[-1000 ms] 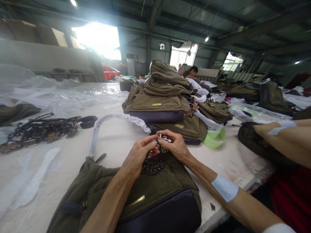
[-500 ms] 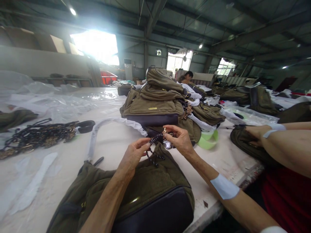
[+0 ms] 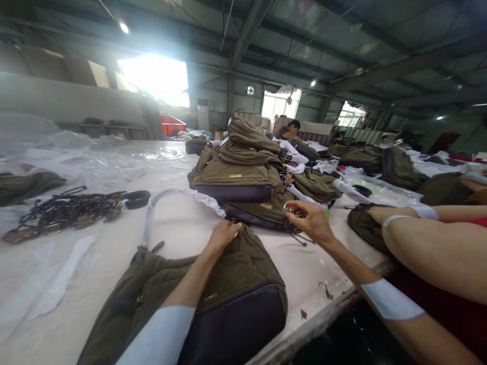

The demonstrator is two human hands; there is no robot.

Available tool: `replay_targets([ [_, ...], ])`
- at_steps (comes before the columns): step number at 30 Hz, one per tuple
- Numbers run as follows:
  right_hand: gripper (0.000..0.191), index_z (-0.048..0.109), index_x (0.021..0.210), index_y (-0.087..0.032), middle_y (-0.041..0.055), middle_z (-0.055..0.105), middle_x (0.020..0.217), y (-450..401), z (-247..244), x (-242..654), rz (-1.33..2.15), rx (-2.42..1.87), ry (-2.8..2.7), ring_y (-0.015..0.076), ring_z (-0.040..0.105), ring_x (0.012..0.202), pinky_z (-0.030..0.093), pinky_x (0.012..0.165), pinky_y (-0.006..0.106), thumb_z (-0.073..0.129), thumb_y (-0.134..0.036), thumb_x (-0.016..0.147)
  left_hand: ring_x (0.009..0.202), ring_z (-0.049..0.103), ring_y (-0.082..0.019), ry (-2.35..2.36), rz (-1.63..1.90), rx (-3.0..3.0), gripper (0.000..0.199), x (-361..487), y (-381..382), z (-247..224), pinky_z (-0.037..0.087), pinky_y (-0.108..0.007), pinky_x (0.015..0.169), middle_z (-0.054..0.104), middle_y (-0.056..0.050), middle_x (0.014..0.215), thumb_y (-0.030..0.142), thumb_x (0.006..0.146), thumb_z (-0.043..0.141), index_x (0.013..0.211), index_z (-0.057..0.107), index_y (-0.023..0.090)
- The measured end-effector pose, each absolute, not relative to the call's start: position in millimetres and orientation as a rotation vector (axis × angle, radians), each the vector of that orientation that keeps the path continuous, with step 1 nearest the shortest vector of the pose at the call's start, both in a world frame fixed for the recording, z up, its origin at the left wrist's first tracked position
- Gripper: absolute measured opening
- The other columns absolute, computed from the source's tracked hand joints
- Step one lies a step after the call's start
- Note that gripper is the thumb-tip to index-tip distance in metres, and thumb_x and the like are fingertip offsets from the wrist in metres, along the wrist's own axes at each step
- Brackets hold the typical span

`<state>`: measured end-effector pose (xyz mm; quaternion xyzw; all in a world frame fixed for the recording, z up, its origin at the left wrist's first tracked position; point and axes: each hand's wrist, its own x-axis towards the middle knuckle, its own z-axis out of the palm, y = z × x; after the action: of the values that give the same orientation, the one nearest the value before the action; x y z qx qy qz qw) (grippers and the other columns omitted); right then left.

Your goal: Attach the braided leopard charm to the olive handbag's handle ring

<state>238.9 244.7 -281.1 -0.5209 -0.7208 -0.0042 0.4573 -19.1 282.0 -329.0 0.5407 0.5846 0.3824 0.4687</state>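
Observation:
An olive corduroy bag (image 3: 251, 258) with a dark smooth base lies before me on the table. My left hand (image 3: 224, 235) is closed on its top corner, where the white-wrapped strap (image 3: 207, 202) meets it. To the right, my right hand (image 3: 314, 222) is raised off the bag, fingers pinched on a bag charm (image 3: 292, 223) with a gold ring and dark braided cords hanging down. Part of the charm is hidden behind my fingers. The strap loops across the table to the bag's far end.
Olive bags (image 3: 239, 172) are piled just ahead. Dark cord charms (image 3: 72, 210) lie heaped at left beside a black band roll (image 3: 137, 198). Clear plastic (image 3: 114, 157) covers the back left. At right, a co-worker's arms (image 3: 418, 228) reach to another bag (image 3: 363, 228).
My right hand has moved right, away from my left, carrying the charm with it. My left hand has let go of the cords and now grips the bag's corner.

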Motion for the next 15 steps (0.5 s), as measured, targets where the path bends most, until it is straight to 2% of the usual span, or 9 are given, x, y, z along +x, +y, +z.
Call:
replay_targets([
  [3,0.026,0.07,0.095,-0.016,0.0044,0.071,0.079,250,-299,220,0.109,-1.278,-1.832,0.0175,0.065,0.067,0.05,0.065,0.027,0.06,-0.023,0.073,0.051,0.052,-0.014,1.39,0.946,1.096,0.027,-7,292,-332,0.035,-0.025,0.05,0.057,-0.002,0.06,0.038,0.066,0.069,0.073,0.054,0.016],
  [6,0.024,0.07,0.094,-0.016,0.0034,0.071,0.077,251,-307,205,0.182,-1.256,-1.851,0.0175,0.065,0.066,0.05,0.065,0.028,0.059,-0.022,0.073,0.049,0.051,-0.01,1.259,0.965,0.966,0.036,-7,285,-334,0.032,-0.021,0.047,0.057,0.001,0.065,0.035,0.062,0.074,0.085,0.051,0.018],
  [10,0.024,0.071,0.093,-0.016,0.0035,0.071,0.075,244,-307,190,0.239,-1.232,-1.858,0.0178,0.065,0.067,0.05,0.065,0.027,0.06,-0.022,0.073,0.045,0.044,-0.006,1.122,0.967,0.921,0.045,-14,256,-337,0.024,-0.019,0.044,0.057,0.002,0.07,0.04,0.056,0.077,0.087,0.052,0.019],
  [12,0.024,0.071,0.092,-0.016,0.0036,0.071,0.074,238,-305,185,0.271,-1.225,-1.868,0.0174,0.065,0.065,0.049,0.064,0.027,0.059,-0.022,0.073,0.052,0.048,-0.006,1.079,0.992,0.929,0.045,-14,240,-337,0.029,-0.019,0.048,0.058,0.0,0.078,0.042,0.057,0.078,0.086,0.054,0.018],
  [15,0.023,0.071,0.093,-0.016,0.0037,0.071,0.075,226,-301,180,0.292,-1.195,-1.896,0.0177,0.065,0.067,0.05,0.065,0.027,0.059,-0.022,0.073,0.08,0.06,-0.014,0.965,1.038,0.963,0.046,-12,219,-333,0.041,-0.023,0.066,0.061,-0.005,0.097,0.046,0.062,0.075,0.094,0.057,0.019],
])
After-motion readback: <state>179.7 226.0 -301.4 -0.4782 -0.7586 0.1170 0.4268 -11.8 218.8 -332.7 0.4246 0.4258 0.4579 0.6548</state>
